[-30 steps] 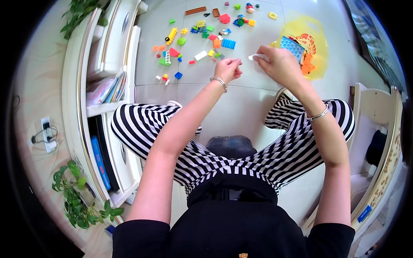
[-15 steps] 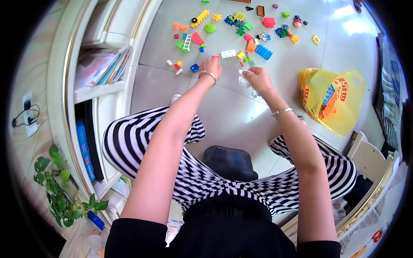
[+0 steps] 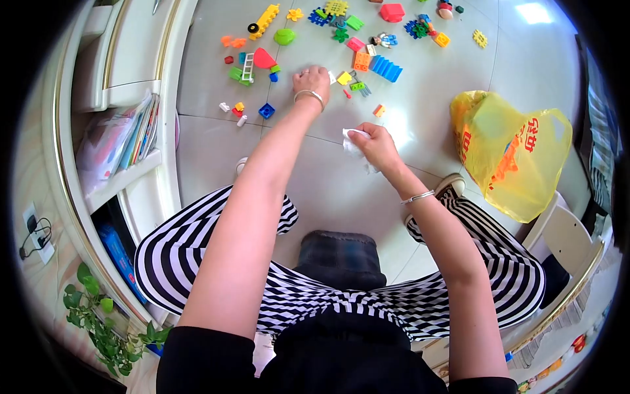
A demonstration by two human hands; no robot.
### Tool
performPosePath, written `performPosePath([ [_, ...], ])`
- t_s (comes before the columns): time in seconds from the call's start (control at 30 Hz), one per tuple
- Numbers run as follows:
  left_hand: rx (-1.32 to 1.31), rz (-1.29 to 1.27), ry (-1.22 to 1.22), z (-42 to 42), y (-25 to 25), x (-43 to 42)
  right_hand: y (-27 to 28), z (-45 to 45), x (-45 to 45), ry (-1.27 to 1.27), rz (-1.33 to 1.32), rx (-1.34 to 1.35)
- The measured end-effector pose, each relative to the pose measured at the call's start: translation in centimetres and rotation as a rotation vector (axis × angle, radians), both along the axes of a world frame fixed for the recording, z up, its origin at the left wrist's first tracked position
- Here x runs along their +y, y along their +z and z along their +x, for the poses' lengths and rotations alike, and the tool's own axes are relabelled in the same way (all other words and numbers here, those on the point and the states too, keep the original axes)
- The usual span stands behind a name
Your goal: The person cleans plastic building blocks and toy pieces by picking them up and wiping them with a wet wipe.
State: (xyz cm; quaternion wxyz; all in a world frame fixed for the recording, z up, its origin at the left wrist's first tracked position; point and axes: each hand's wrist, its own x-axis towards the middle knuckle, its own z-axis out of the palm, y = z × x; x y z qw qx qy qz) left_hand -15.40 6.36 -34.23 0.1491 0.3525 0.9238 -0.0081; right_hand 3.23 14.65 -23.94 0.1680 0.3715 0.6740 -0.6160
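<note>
My left hand is above the floor among the toy bricks, its fingers bent down and closed around a white toy brick; only the brick's right end shows, the rest being hidden under the hand. My right hand pinches a crumpled white tissue, which hangs beneath the fingers. Just right of my left hand lie a yellow brick and a green piece. A small orange and yellow brick lies beyond my right hand.
Many toy pieces lie across the tiled floor, including a blue stepped piece and a yellow vehicle base. A yellow plastic bag with toy pieces inside stands right. A white shelf is at left, a dark stool between my legs.
My left hand has moved over the white brick; the red piece at its fingertips is out of sight. My right hand still holds the tissue, and the orange and yellow brick now shows. The view has shifted.
</note>
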Motion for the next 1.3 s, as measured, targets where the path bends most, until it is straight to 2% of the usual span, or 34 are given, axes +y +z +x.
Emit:
performPosePath([
  [0.13, -0.113, 0.082, 0.102, 0.8, 0.9, -0.5, 1.2, 1.5, 0.3, 0.038, 0.038, 0.01],
  [0.2, -0.498, 0.217, 0.302, 0.9, 2.1, -1.1, 2.1, 1.9, 0.4, 0.045, 0.073, 0.029],
  [0.23, -0.483, 0.221, 0.296, 1.3, 4.3, -1.1, 2.8, 1.9, 0.7, 0.057, 0.112, 0.042],
  [0.3, -1.224, 0.604, 0.876, 3.1, 9.1, -1.5, 5.0, 1.8, 1.7, 0.115, 0.171, 0.094],
  [0.33, -1.212, 0.616, 0.864, 3.6, 11.1, -1.8, 6.2, 1.7, 2.3, 0.177, 0.229, 0.133],
  [0.4, -1.609, 0.762, 0.916, 4.6, 15.4, -2.4, 9.4, 1.7, 3.1, 0.194, 0.324, 0.233],
  [0.43, -1.6, 0.772, 0.904, 5.3, 18.2, -2.7, 12.6, 1.6, 3.6, 0.216, 0.326, 0.235],
  [0.5, -1.795, 0.899, 0.879, 7.2, 24.3, -3.2, 17.3, 1.9, 4.1, 0.234, 0.355, 0.304],
  [0.6, -1.862, 0.902, 0.862, 10.3, 31.3, -4.7, 23.0, 3.3, 3.5, 0.212, 0.394, 0.418],
  [0.7, -1.957, 0.963, 0.788, 13.0, 34.3, -6.2, 25.7, 4.6, 2.2, 0.108, 0.48, 0.736],
  [0.77, -1.923, 0.967, 0.817, 14.6, 35.4, -6.6, 25.0, 4.7, 1.4, 0.054, 0.481, 0.801],
  [0.83, -1.853, 0.987, 0.848, 15.7, 35.3, -6.5, 24.5, 4.9, 0.6, -0.003, 0.476, 0.85],
  [0.9, -1.852, 0.992, 0.914, 15.9, 34.6, -6.2, 24.6, 5.1, -0.2, 0.087, 0.58, 0.657],
  [0.93, -1.842, 1.019, 0.97, 15.7, 34.3, -5.8, 24.8, 5.2, -0.4, 0.086, 0.583, 0.65],
  [1.0, -1.851, 1.051, 0.962, 15.2, 33.5, -5.3, 25.6, 5.6, -1.3, 0.24, 0.616, 0.693],
  [1.07, -1.567, 1.169, 1.224, 15.0, 33.8, -4.0, 25.7, 6.4, -2.2, 0.293, 0.583, 0.751],
  [1.1, -1.585, 1.149, 1.077, 14.4, 32.5, -5.0, 25.7, 6.8, -2.5, 0.369, 0.543, 0.83],
  [1.13, -1.585, 1.144, 1.08, 14.0, 32.2, -5.4, 25.6, 6.9, -2.6, 0.443, 0.5, 0.908],
  [1.2, -1.781, 1.191, 0.98, 13.6, 32.1, -5.8, 25.2, 6.9, -2.0, 0.413, 0.494, 0.927],
  [1.23, -1.631, 1.15, 1.128, 14.3, 33.2, -5.2, 25.2, 6.6, -1.4, 0.315, 0.483, 0.862],
  [1.27, -1.632, 1.148, 1.131, 14.2, 32.9, -5.5, 25.4, 6.3, -0.7, 0.217, 0.473, 0.796],
  [1.3, -1.756, 1.094, 1.029, 14.1, 32.5, -6.0, 25.6, 5.9, -0.1, 0.181, 0.481, 0.7],
])
